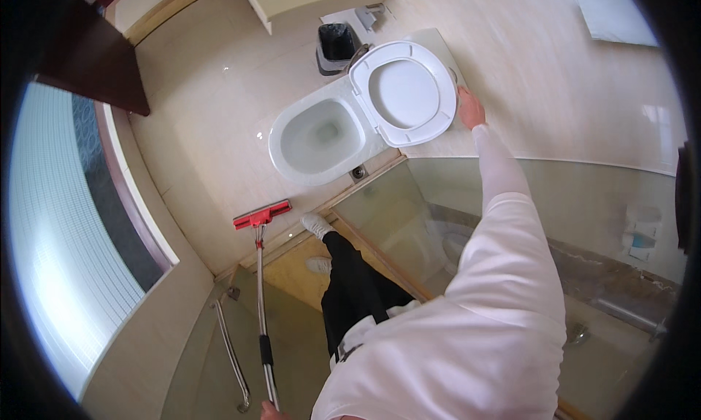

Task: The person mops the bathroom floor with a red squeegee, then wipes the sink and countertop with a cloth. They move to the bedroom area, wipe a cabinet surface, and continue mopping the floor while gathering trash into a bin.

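My left hand [272, 412], partly cut off by the bottom edge, grips the metal pole [262, 294] of a sponge mop. The pole has a black grip sleeve, and the red mop head [262, 216] is low near the tiled floor by the shower threshold. With the arm stretched out, my right hand [471, 109] is at the outer edge of the raised white toilet seat and lid [404, 94]. Whether its fingers hold that edge or only touch there is hidden. Below the seat, the toilet bowl [323, 135] is open, with water at its bottom.
A lined wastebasket [335, 45] stands beside the toilet, below a paper holder [368, 17]. A floor drain [358, 172] lies near the glass shower panel [383, 217]. The glass door's metal handle [231, 349] runs left of the pole. A dark door [98, 64] is at upper left.
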Demonstrator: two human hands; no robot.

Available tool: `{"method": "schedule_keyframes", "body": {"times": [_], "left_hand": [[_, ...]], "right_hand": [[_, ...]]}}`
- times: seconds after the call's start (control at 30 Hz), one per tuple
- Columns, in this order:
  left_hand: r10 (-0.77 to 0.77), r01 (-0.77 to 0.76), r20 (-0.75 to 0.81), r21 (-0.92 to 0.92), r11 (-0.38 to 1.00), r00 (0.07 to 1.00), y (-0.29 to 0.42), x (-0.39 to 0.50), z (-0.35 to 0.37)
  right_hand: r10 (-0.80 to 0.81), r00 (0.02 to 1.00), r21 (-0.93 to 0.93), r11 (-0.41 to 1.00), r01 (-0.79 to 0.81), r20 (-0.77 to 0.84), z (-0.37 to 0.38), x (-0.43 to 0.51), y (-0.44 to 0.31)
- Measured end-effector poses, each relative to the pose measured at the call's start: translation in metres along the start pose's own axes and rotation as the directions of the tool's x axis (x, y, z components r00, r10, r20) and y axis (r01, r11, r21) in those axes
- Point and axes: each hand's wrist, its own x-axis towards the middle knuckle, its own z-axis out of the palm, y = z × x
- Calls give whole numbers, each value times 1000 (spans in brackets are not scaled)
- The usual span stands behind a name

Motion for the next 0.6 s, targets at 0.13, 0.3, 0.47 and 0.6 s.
{"method": "schedule_keyframes", "body": {"times": [0.13,0.3,0.47,0.6], "left_hand": [[56,-51,99,-49,997,994,4,39,34],[44,-33,171,-67,997,984,5,59,42],[20,-1,219,-85,996,975,3,64,40],[19,7,227,-113,994,974,-2,62,40]], "right_hand": [[-45,971,-445,883,149,235,-21,28,-4],[-9,951,-482,861,164,308,-18,44,9],[-45,935,-468,857,218,352,5,62,43],[-99,941,-355,909,218,324,26,75,83]]}}
